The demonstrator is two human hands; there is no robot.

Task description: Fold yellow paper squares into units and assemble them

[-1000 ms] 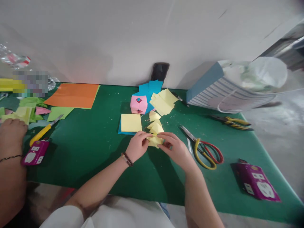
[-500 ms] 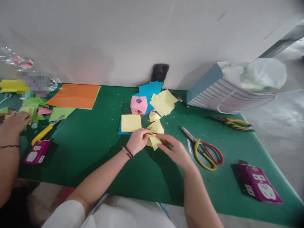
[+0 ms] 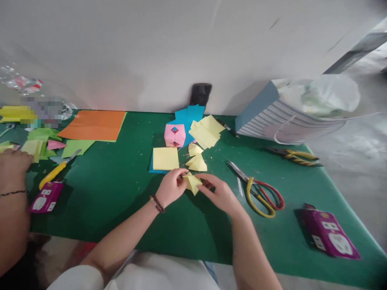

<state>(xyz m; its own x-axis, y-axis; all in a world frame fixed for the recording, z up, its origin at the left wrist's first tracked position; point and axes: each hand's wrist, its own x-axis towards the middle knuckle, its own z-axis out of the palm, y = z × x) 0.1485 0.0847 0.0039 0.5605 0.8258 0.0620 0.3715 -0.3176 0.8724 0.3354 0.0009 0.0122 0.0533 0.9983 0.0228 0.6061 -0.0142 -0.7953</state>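
Folded yellow paper (image 3: 192,182) held over the middle of the green cutting mat (image 3: 105,193), fingers of left hand (image 3: 171,187) and right hand (image 3: 220,195) closed on it. Mat runs up to white wall (image 3: 121,52) (grey floor (image 3: 347,193) visible past its right edge). Red-and-yellow scissors (image 3: 250,197) lie right of the hands.

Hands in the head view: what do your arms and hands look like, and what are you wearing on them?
Both the left hand and the right hand are bare, with no gloves, tape or cables. The left wrist wears a dark beaded bracelet; the right wrist shows nothing. A loose white sleeve ends on the upper left arm.
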